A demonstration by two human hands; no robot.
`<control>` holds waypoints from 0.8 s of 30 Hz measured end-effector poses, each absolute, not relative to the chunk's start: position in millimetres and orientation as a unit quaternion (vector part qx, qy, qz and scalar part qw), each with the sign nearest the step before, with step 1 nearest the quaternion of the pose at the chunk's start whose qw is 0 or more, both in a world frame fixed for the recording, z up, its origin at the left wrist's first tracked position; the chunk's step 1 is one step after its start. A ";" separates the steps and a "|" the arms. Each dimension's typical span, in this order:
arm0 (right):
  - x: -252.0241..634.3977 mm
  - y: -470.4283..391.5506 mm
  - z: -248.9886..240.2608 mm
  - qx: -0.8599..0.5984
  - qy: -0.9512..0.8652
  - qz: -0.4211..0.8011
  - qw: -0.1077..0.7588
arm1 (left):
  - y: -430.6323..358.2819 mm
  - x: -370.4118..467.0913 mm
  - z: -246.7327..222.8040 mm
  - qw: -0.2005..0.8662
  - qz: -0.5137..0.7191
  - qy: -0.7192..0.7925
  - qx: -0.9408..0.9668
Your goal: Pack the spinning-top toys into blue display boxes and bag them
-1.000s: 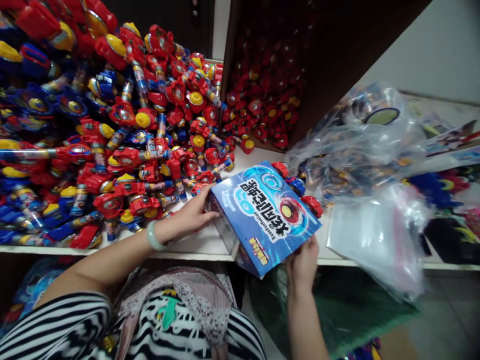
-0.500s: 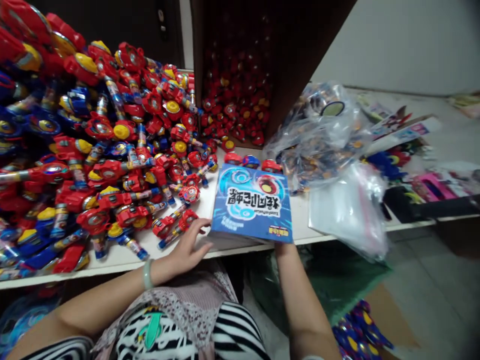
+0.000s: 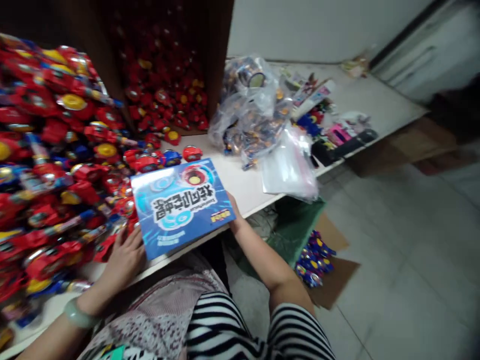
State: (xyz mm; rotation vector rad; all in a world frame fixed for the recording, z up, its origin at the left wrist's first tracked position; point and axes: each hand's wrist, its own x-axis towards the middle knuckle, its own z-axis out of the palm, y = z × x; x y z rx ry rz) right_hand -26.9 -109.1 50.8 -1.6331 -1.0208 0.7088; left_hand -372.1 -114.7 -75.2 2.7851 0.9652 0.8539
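A blue cardboard box point(image 3: 150, 240) with large dark lettering, upside down to me, sits at the front edge of the white table, turned at a slant. My right hand point(image 3: 233, 207) grips its right side; most of the fingers are hidden under or behind the box. Against the left side rests my left hand point(image 3: 127, 255), its fingers stretched out and somewhat apart, close to the heaped toys. Just behind the box lie a red toy top launcher point(image 3: 192, 153) and a blue one point(image 3: 171, 158).
Red and blue toys point(image 3: 75, 190) pile high on the left. A dark open carton point(image 3: 221, 60) holds more red ones. Bagged toys point(image 3: 251, 120) and clear plastic bags point(image 3: 288, 167) lie right on the table point(image 3: 243, 182). Below are a green sack point(image 3: 300, 230) and a cardboard box point(image 3: 337, 285).
The view has swung to the right. The box is turned at more of a slant, and my left hand has come up against its left side. My right hand stays on the box.
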 end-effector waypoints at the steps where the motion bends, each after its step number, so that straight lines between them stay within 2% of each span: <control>1: -18.6 -110.6 59.2 -0.702 -0.429 0.267 0.502 | -112.8 -376.7 -80.5 0.024 0.276 0.318 0.907; 5: 63.6 -121.0 130.5 -0.793 -0.405 0.083 0.447 | -111.4 -387.7 -90.7 0.001 0.275 0.323 0.906; 9: 162.0 -147.8 194.2 -0.872 -0.300 -0.073 0.379 | -114.6 -387.7 -93.4 -0.032 0.287 0.320 0.902; 15: 203.7 -161.3 191.7 -0.910 -0.248 -0.100 0.317 | -107.4 -402.7 -92.6 0.024 0.360 0.255 0.897; 19: 193.2 -148.0 186.3 -0.884 -0.267 -0.118 0.365 | -109.7 -415.8 -65.8 0.115 0.369 0.250 0.888; 24: 157.9 -114.1 185.6 -0.820 -0.262 -0.052 0.507 | -122.8 -408.2 -21.7 0.237 0.428 0.313 0.814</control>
